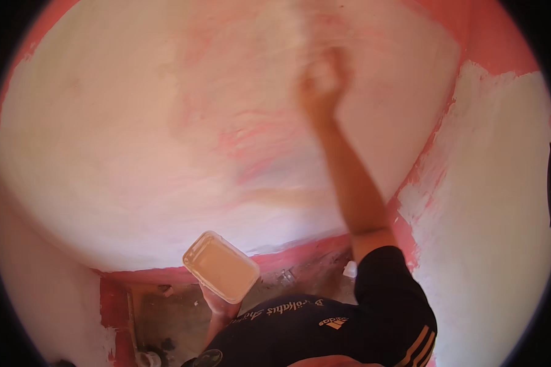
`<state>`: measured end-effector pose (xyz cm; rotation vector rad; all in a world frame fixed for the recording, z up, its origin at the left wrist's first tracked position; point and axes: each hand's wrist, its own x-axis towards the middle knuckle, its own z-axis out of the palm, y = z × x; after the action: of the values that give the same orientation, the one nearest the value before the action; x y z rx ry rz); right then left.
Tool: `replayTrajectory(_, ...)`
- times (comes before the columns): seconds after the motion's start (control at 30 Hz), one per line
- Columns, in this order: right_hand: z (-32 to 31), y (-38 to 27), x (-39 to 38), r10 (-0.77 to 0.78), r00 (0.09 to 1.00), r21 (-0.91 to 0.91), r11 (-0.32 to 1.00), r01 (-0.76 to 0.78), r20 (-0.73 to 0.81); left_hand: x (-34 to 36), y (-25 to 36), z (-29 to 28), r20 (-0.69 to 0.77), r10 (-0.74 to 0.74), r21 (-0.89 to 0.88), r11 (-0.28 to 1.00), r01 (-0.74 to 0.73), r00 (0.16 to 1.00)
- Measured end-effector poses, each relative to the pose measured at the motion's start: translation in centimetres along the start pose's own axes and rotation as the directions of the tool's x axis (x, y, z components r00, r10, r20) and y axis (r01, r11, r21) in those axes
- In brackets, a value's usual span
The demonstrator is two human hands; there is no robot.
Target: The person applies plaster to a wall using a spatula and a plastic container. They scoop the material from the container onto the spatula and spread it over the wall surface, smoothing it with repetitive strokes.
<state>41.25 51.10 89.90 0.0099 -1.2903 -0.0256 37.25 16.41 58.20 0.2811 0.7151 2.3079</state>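
- Front wall [134, 122]: largest surface in view. Mostly coated in pale material, with pink-red patches showing through near the middle and a pink-red strip along the bottom edge.
- Right wall [496, 202]: pale over most of its face. Pink-red shows at the top and along the corner with the front wall; the edge of the pale area is ragged.
- Left wall [37, 244]: pale, with pink-red at its lower end.
- Floor [171, 324]: grey-brown, marked with scattered debris.
- Shirt [275, 327]: dark, short-sleeved, with light stripes on the right side and light lettering.
- Right forearm [355, 177]: extended upward across the front wall.
- Tub [220, 266]: rectangular, rounded corners, pale rim. Located at lower centre, in front of the body, tilted, open side visible. The inside shows a smooth pale surface.
- Right hand [324, 88]: raised in front of the front wall, blurred. Fingers appear bent; cannot tell whether they pinch anything or touch the wall.
- Left hand [220, 304]: holds the tub from its underside and near side. Most fingers are hidden by the tub; cannot tell whether they are spread or pressed together.
- White piece [349, 269]: small, near the right sleeve.
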Motion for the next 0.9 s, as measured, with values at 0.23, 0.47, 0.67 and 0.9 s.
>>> replayTrajectory(0.23,-0.6,2.2,1.7,-0.003,0.986,-0.438,0.896,-0.071,-0.167,3.7,13.2,-10.4,0.11,-0.098,-0.069,0.992,0.106,0.989)
replayTrajectory(0.47,16.1,-17.7,-9.8,-0.029,0.942,0.006,1.0,0.028,0.334,6.2,16.3,-16.8,0.095,-0.152,-0.1,0.982,0.161,0.984)
replayTrajectory(0.67,5.1,-11.3,-14.8,0.417,0.902,-0.184,0.883,-0.432,-0.114,6.8,15.7,-18.2,0.099,-0.137,0.101,0.987,0.127,0.986)
replayTrajectory(0.9,-7.3,0.3,-11.4,0.293,0.837,-0.509,0.685,-0.521,-0.463,7.5,19.2,-19.7,-0.135,-0.235,-0.119,0.968,0.22,0.963)
